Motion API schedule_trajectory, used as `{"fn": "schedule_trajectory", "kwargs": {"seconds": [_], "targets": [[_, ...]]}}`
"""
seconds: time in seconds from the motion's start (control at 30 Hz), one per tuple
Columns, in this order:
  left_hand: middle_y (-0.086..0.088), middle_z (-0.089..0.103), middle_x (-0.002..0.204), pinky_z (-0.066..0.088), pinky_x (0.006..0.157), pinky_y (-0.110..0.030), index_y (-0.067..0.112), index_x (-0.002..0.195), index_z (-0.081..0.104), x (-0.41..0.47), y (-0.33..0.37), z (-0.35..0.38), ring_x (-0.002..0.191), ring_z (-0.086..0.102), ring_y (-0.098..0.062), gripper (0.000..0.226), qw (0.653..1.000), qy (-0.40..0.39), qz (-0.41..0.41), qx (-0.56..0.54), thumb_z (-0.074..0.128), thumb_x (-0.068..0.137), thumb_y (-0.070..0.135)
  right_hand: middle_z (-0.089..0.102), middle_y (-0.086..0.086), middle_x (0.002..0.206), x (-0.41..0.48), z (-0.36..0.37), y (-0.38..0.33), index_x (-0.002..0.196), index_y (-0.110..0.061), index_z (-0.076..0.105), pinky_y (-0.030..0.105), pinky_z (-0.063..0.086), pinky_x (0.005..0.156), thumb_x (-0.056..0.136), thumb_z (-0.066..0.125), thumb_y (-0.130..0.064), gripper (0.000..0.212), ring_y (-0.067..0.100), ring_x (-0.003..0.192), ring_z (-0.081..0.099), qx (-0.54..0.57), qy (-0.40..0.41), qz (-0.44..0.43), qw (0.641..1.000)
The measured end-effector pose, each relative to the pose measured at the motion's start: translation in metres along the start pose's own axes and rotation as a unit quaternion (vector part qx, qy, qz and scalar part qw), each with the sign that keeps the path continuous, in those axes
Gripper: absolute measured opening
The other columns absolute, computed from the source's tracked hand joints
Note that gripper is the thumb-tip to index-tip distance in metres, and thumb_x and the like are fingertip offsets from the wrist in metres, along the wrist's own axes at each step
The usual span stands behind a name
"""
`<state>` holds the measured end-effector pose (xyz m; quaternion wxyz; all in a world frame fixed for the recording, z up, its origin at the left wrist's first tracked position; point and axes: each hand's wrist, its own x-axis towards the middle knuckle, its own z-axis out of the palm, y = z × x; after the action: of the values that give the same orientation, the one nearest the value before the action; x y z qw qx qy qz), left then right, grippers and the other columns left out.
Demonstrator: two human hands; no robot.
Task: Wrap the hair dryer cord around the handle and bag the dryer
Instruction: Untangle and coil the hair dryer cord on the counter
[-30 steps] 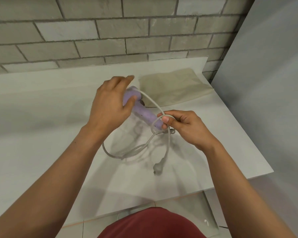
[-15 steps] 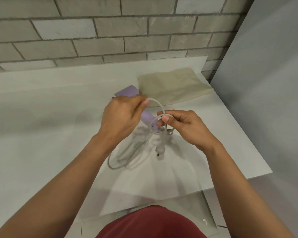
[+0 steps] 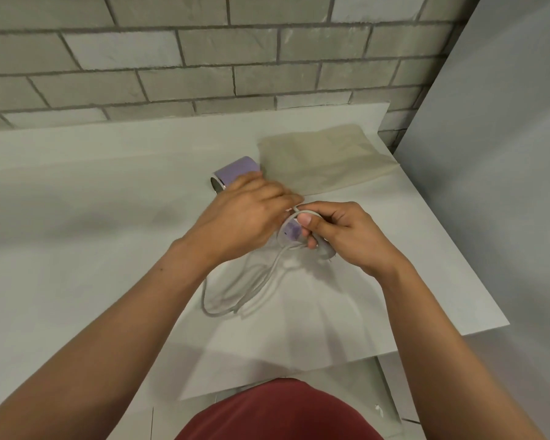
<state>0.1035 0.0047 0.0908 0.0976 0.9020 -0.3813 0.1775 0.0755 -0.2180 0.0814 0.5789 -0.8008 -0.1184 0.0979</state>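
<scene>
The lilac hair dryer [image 3: 235,171] lies on the white table [image 3: 77,249], its barrel pointing left and its handle end [image 3: 292,231] toward me. My left hand [image 3: 245,217] covers the handle, fingers curled over it and the grey cord [image 3: 235,296]. My right hand [image 3: 340,233] pinches a loop of cord at the handle's tip, with the plug [image 3: 326,250] just under its fingers. A slack loop of cord trails on the table below my left wrist. The beige cloth bag [image 3: 324,160] lies flat just behind the dryer.
A brick wall [image 3: 204,58] runs along the table's far edge. A grey panel [image 3: 505,154] stands to the right of the table. The table's right and near edges drop to a tiled floor [image 3: 391,392].
My left hand moved down the handle toward my right hand, uncovering the barrel. The slack cord loop got shorter and the plug rose from the table to my right hand.
</scene>
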Motion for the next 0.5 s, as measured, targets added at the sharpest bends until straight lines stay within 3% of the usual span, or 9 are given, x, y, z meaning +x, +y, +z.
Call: {"fn": "schedule_trajectory", "kwargs": {"seconds": [0.07,0.13,0.2,0.3,0.4,0.5], "targets": [[0.002,0.076,0.099,0.053,0.072,-0.035,0.02,0.118,0.075,0.003,0.004,-0.001,0.09,0.072,-0.027,0.028,1.0,0.012,-0.005,0.0,0.055,0.099,0.026,0.071,0.0,0.08,0.001,-0.001,0.0,0.107,-0.017,0.08,0.024,0.051,0.077,0.104,0.063,-0.024,0.019,0.016,0.074,0.065,0.023,0.013,-0.004,1.0],[0.003,0.076,0.094,0.052,0.06,-0.032,0.022,0.114,0.075,0.002,0.006,-0.003,0.084,0.072,-0.027,0.028,0.997,0.046,-0.059,-0.015,0.052,0.1,0.028,0.075,0.005,0.088,0.001,-0.003,0.002,0.103,-0.011,0.08,0.029,0.052,0.082,0.104,0.063,-0.026,0.022,0.024,0.082,0.068,0.032,0.021,-0.01,0.999],[0.005,0.076,0.1,0.057,0.063,-0.04,0.026,0.117,0.073,-0.001,0.005,-0.004,0.086,0.071,-0.028,0.033,0.983,0.082,-0.149,-0.066,0.044,0.104,0.036,0.078,0.008,0.096,-0.001,-0.005,0.001,0.105,-0.018,0.081,0.035,0.054,0.082,0.103,0.063,-0.029,0.021,0.03,0.089,0.069,0.046,0.021,-0.009,0.999],[0.004,0.076,0.11,0.056,0.077,-0.043,0.023,0.122,0.073,-0.008,-0.003,0.0,0.095,0.071,-0.026,0.031,0.96,0.118,-0.224,-0.118,0.048,0.106,0.034,0.08,0.001,0.107,-0.003,-0.006,-0.002,0.119,-0.025,0.078,0.039,0.057,0.093,0.102,0.063,-0.025,0.022,0.021,0.093,0.077,0.079,0.018,0.005,0.997],[0.004,0.073,0.104,0.054,0.082,-0.034,0.021,0.129,0.07,-0.016,-0.011,-0.001,0.092,0.067,-0.017,0.029,0.955,0.124,-0.226,-0.147,0.054,0.105,0.018,0.08,-0.004,0.109,-0.002,-0.003,-0.002,0.12,-0.031,0.075,0.052,0.053,0.102,0.103,0.062,-0.023,0.023,0.023,0.092,0.079,0.07,0.018,0.012,0.997],[0.006,0.067,0.101,0.047,0.084,-0.018,0.025,0.137,0.065,-0.028,-0.019,-0.007,0.092,0.061,-0.004,0.046,0.964,0.078,-0.183,-0.179,0.051,0.101,-0.001,0.08,-0.006,0.108,-0.003,-0.001,0.001,0.119,-0.033,0.076,0.057,0.051,0.105,0.103,0.063,-0.026,0.022,0.023,0.092,0.079,0.054,0.012,0.017,0.998]]}}
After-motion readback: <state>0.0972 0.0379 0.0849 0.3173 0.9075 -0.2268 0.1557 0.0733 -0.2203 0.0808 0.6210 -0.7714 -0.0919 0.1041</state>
